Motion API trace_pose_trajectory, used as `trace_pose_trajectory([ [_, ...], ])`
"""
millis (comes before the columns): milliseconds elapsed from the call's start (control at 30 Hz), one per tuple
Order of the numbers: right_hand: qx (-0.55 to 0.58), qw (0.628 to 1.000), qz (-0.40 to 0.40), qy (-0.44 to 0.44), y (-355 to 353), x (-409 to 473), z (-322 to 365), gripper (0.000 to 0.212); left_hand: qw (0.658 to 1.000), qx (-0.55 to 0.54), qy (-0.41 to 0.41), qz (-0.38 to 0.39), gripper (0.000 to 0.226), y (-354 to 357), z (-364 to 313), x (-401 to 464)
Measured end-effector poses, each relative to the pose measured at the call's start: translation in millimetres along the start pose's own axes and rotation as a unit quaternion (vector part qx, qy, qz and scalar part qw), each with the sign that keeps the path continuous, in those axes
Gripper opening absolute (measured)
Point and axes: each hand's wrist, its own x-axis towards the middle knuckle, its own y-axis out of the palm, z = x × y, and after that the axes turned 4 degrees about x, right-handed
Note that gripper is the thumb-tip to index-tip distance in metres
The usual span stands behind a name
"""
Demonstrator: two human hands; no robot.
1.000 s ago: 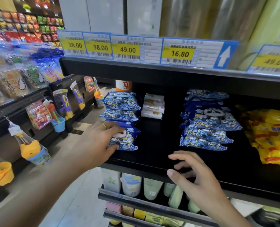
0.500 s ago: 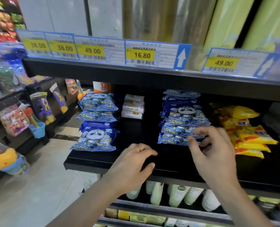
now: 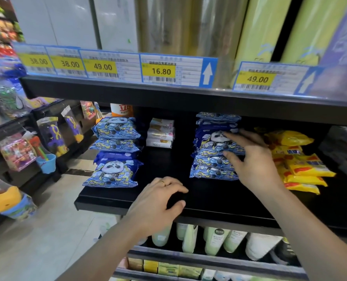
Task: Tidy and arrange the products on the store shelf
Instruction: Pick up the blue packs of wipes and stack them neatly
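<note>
A: What fills most of the frame?

B: The black metal store shelf [image 3: 219,201] runs across the middle, its front edge slanting from lower left to right. A second black board sits above it, carrying a row of blue-bordered yellow price labels [image 3: 161,71] along its lip.

A: Where is there bare room?

B: A wide dark strip of board lies between the two stacks, and more bare board runs in front of them to the front edge.

A: The stacks?

B: Left of centre, the left pile of blue panda-print wipe packs [image 3: 115,153] stands at the shelf's left end, its bottom pack close to the side edge. Right of centre, the right pile of the same blue panda-print packs [image 3: 213,159] stands further back. Just right of that, a slumped heap of yellow plastic packets [image 3: 302,165] spreads toward the right edge of the frame.

A: Anything behind?

B: A small stack of white and pink boxes [image 3: 161,134] sits deep between the two blue piles.

A: And the hands?

B: The right hand [image 3: 253,159] is on the right pile's right side, fingers spread and bent against the packs, thumb on the front of a lower one. Whether it grips, I cannot tell. The left hand [image 3: 158,201], with a ring, hovers over the front edge at centre, fingers loosely curled, holding nothing.
</note>
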Motion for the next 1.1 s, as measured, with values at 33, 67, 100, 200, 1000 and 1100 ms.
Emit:
trace_pose_trajectory([
  [33,0.005,1.000,-0.010,-0.007,-0.6,-4.5,2.7,0.050,1.000,-0.014,-0.006,0.000,0.032,-0.3,0.3,0.0],
  [67,0.010,1.000,-0.022,-0.013,-1.5,-10.4,6.3,0.049,0.999,-0.038,-0.018,0.000,0.029,-1.3,0.5,0.6],
  [100,0.017,0.999,-0.038,-0.021,-2.2,-18.0,10.8,0.048,0.996,-0.080,-0.035,-0.002,0.025,-2.9,0.0,1.6],
  [200,0.061,0.993,-0.079,-0.066,-2.8,-47.8,23.4,0.047,0.950,-0.289,-0.115,-0.036,0.018,-12.1,-6.7,5.9],
  [1000,0.454,0.842,0.139,0.258,-15.7,-127.8,57.4,0.061,0.854,-0.501,-0.132,-0.047,0.043,-53.4,-51.0,-44.2],
  [1100,0.487,0.792,0.206,0.305,-23.7,-122.8,61.2,0.075,0.881,-0.462,-0.084,-0.060,0.042,-54.1,-50.1,-46.8],
])
